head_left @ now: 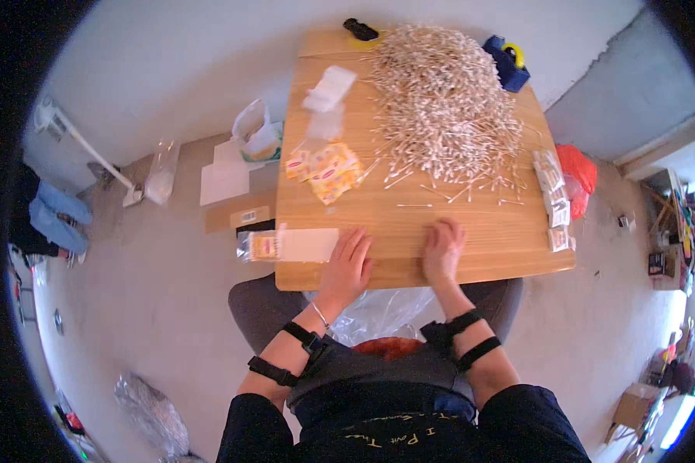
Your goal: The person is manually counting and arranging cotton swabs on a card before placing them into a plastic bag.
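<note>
My left hand (349, 260) lies near the table's front edge with its fingers stretched out, resting on the right end of a white strip (309, 245). At that strip's left end is a clear plastic packet with a yellow printed card (265, 246), sticking out past the table edge. To the right, my right hand (444, 248) is on the bare wood; motion smears its fingers, and I make out nothing in it. Beyond both hands spreads a large heap of cotton swabs (448, 108). One loose cotton swab (415, 205) lies between the heap and my hands.
Yellow printed packets (333, 171) and white sheets (330, 89) lie left on the wooden table (486, 255). Several small white packs (552, 189) line its right edge. A blue tape dispenser (508, 69) stands at the far right. Clear plastic (382, 312) covers my lap.
</note>
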Demonstrator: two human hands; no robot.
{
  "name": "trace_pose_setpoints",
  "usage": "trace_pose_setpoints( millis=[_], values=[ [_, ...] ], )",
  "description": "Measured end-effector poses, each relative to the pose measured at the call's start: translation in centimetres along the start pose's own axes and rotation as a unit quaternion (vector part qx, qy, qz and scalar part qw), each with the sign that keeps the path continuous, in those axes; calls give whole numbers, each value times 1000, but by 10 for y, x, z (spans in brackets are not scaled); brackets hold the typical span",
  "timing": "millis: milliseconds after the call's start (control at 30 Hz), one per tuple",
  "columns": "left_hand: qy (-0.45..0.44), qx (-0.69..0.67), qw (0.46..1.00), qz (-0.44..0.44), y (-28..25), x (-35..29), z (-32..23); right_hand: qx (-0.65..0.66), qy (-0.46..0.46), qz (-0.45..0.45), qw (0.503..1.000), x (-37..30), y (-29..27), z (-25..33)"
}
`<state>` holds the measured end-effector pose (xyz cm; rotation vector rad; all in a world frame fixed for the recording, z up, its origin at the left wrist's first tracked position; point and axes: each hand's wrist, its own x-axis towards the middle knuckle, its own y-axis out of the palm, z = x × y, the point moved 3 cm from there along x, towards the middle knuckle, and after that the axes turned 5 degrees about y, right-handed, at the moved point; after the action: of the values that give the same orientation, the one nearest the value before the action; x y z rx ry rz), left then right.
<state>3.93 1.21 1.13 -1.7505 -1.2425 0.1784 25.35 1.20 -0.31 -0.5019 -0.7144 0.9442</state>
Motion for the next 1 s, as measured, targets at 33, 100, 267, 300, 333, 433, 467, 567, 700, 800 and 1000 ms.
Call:
trace_pose_setpoints(
  millis=[33,100,267,300,333,433,467,567,700,800,1000],
  values=[
    [16,31,999,-6,4,7,-5,-9,-27,-7,1000,-3,4,4],
    [5,28,1000,-13,9,15,-10,-15,-67,16,997,-12,16,19],
    [-6,26,1000,-9,10,16,-7,39,-118,103,987,-21,33,57],
    [-20,5,1000,-22,9,15,-7,75,-127,121,982,-13,33,56],
    [-34,-16,999,-35,8,14,-5,111,-137,139,975,-3,33,55],
    [-37,26,998,-40,8,12,-7,20,-126,101,987,46,31,48],
    [-35,25,998,-40,10,15,-9,7,-162,89,983,66,32,46],
    [10,97,995,-8,11,19,-12,-49,-223,110,967,107,48,51],
    [13,95,995,-11,12,14,-11,-110,-223,188,950,113,70,58],
    [12,83,996,-20,12,15,-13,-136,-229,202,943,109,77,37],
    [6,38,998,-41,7,13,-10,-53,-186,117,974,65,45,22]
  ],
)
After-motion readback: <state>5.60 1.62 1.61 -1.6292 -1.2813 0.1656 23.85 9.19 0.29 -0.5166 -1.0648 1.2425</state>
